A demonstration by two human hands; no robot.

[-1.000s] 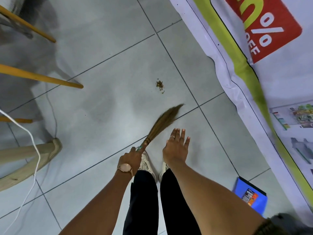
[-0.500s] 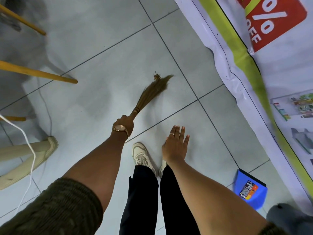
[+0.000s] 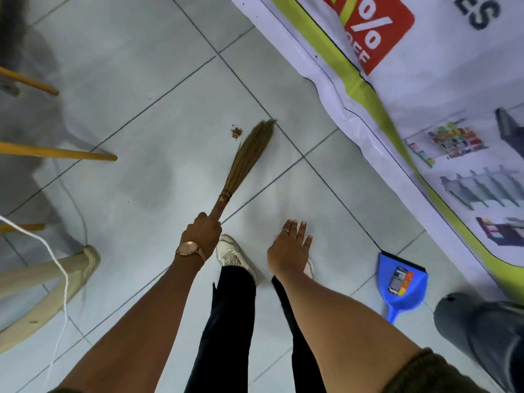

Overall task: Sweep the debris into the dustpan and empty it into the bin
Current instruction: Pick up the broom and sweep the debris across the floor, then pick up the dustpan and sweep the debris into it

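My left hand (image 3: 202,233), with a watch on the wrist, grips the handle of a short straw broom (image 3: 246,157). The bristle tips rest on the grey tile floor, just right of a small brown pile of debris (image 3: 236,133). My right hand (image 3: 290,248) hovers with spread fingers above my shoes and holds nothing. A blue dustpan (image 3: 401,283) with a label inside lies on the floor at the lower right, handle toward me, well away from the debris. A dark grey bin (image 3: 479,333) shows partly at the right edge, beside the dustpan.
A printed banner (image 3: 425,114) covers the floor along the right side. Yellow wooden chair legs (image 3: 59,153) and a pale curved wooden base (image 3: 48,296) stand at the left, with a white cord (image 3: 61,279) hanging there. My white shoes (image 3: 231,255) are below the hands.
The broom has swung from over the debris to its right side. My view has shifted, so the dustpan and bin show more fully. The right hand stays empty.
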